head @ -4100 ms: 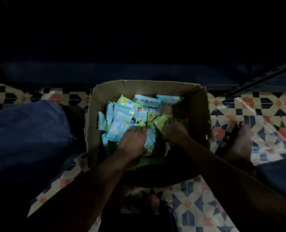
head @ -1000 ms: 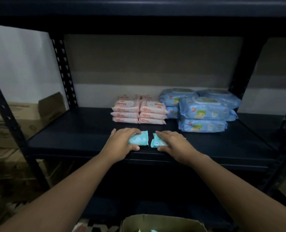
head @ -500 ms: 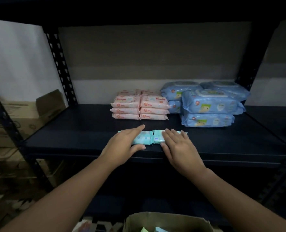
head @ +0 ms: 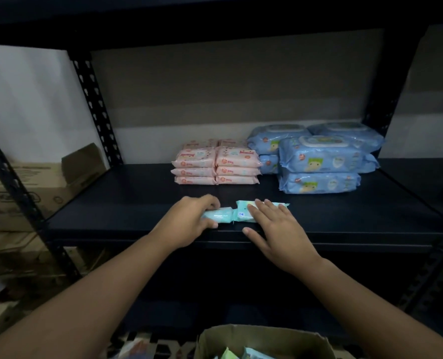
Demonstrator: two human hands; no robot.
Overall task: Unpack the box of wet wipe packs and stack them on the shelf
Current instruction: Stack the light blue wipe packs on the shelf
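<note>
No brand name or other writing can be read on any pack; the printing is too small and dim. Two small mint-green packs lie end to end near the front edge of the dark shelf point(head: 116, 203), their crimped ends touching. The left hand point(head: 189, 218) grips the left pack point(head: 219, 216), fingers curled over its top and thumb at its near side. The right hand point(head: 274, 229) lies flat with straight, spread fingers on the right pack point(head: 243, 211), thumb out along the shelf's front lip.

Behind the green packs, toward the back of the shelf, stand pink packs point(head: 216, 164) in neat low piles of soft, shiny plastic wrap. To the right of the pink packs are larger blue packs point(head: 319, 164), puffy and crinkled, with pale lid flaps on top and a cartoon figure on the front.

The shelf is matte black metal with perforated uprights point(head: 96, 104), against a grey-and-white wall. Left of the shelf, brown cardboard cartons point(head: 28, 187) are stacked. Below the shelf, at the bottom edge, the open cardboard box point(head: 261, 338) shows more packs inside.
</note>
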